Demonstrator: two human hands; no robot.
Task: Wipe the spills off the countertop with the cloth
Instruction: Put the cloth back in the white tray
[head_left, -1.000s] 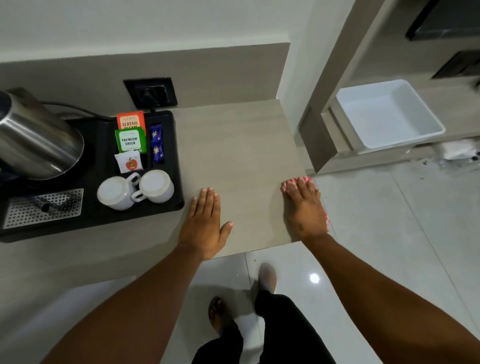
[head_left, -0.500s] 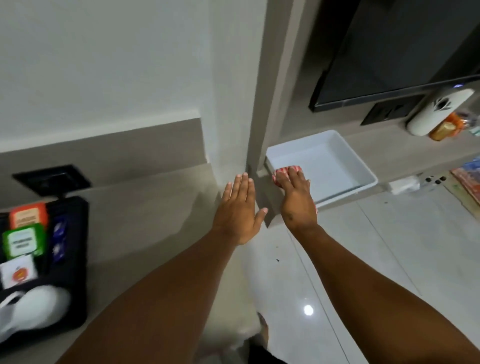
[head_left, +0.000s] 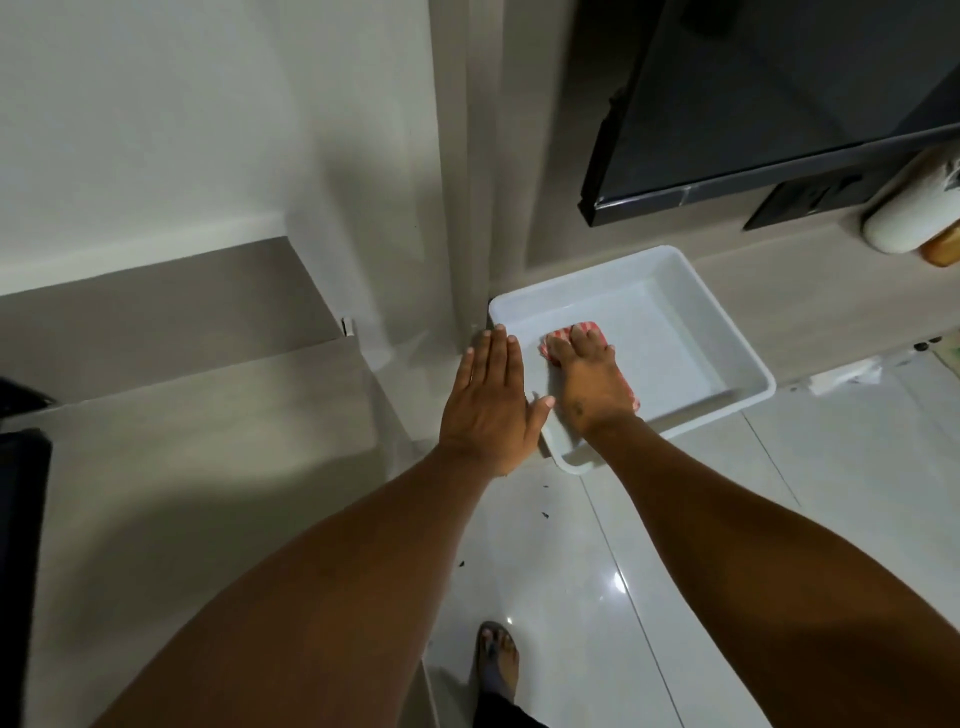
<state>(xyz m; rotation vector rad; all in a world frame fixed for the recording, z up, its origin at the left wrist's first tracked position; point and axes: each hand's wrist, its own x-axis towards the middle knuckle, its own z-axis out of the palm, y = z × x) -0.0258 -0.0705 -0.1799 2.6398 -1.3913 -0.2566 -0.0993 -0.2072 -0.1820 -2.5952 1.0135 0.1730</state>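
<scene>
My right hand (head_left: 589, 382) lies flat on a red-and-white patterned cloth (head_left: 587, 329), pressing it down inside a white rectangular tray (head_left: 722, 322). Only the cloth's far edge and a strip at the right show past the fingers. My left hand (head_left: 491, 402) hovers open, fingers straight and together, over the gap beside the tray's left rim, past the right end of the grey countertop (head_left: 197, 447). No spill is visible on the countertop from here.
The tray sits on a lower shelf (head_left: 810, 306) under a wall-mounted dark screen (head_left: 779, 93). A white bottle (head_left: 904, 218) stands at the shelf's far right. A black tray edge (head_left: 21, 545) shows at the far left. Glossy floor tiles lie below, with my foot (head_left: 498, 657).
Both hands left the countertop and travelled right. My right hand carried the cloth over the tray's rim and set it down inside; my left hand followed, staying open. The view swung right.
</scene>
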